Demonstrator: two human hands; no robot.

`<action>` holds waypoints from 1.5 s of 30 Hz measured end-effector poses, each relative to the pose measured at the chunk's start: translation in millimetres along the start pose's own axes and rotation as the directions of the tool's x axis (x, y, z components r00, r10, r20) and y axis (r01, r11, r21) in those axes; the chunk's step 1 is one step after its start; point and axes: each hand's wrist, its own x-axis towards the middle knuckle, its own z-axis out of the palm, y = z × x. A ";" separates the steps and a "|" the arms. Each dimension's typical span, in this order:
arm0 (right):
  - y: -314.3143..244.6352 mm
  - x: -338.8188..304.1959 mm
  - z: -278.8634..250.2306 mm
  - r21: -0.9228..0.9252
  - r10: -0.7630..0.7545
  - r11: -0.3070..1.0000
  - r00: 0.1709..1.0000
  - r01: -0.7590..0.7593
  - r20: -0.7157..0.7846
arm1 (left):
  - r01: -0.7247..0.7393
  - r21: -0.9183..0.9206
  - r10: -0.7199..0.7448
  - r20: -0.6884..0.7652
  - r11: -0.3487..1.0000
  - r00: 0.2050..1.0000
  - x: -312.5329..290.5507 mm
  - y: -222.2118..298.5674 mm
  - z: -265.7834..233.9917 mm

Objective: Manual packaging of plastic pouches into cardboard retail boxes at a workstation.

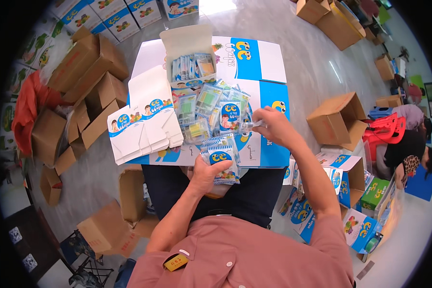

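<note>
My left hand is closed around a small stack of printed sachets near the front edge of a blue and white carton surface. The thumb lies across the top one. To the right, my right hand pinches the edge of a clear and blue sachet beside the loose pile. That pile of sachets, some with green or yellow contents showing, is spread over the middle. Behind it stands an open white box, lid up, with several sachets upright in a row inside.
Flat white folded boxes are stacked left of the pile. Brown cartons lie on the floor at left, another open carton at right. A red chair and a person are at far right. Printed boxes crowd the lower right.
</note>
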 end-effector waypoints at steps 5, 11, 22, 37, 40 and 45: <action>-50.1 -24.5 20.5 0.924 0.437 0.312 0.897 -0.221 0.067 | -0.030 0.002 0.030 0.083 1.000 0.996 -3.0 3.5 0.2; -89.0 -23.2 63.1 0.994 0.467 0.068 0.883 -0.084 0.042 | -0.060 -0.015 0.061 0.045 0.998 0.997 -1.8 9.1 -3.6; -60.4 37.9 47.2 0.591 0.629 0.686 0.754 -0.424 -0.189 | -0.145 -0.030 0.143 -0.076 0.989 0.987 -2.3 14.3 -7.2; -44.2 20.8 38.1 0.972 0.644 0.098 0.758 -0.212 0.100 | -0.188 0.101 0.187 0.027 0.977 0.982 2.3 22.9 1.4; -26.2 50.8 48.1 0.848 0.799 0.408 0.582 -0.338 -0.152 | -0.184 0.097 0.184 0.012 0.978 0.983 1.1 22.4 -3.2; -20.7 52.3 49.4 0.920 0.781 0.318 0.614 -0.229 -0.117 | -0.144 0.178 0.144 0.017 0.973 0.989 2.1 23.4 -12.6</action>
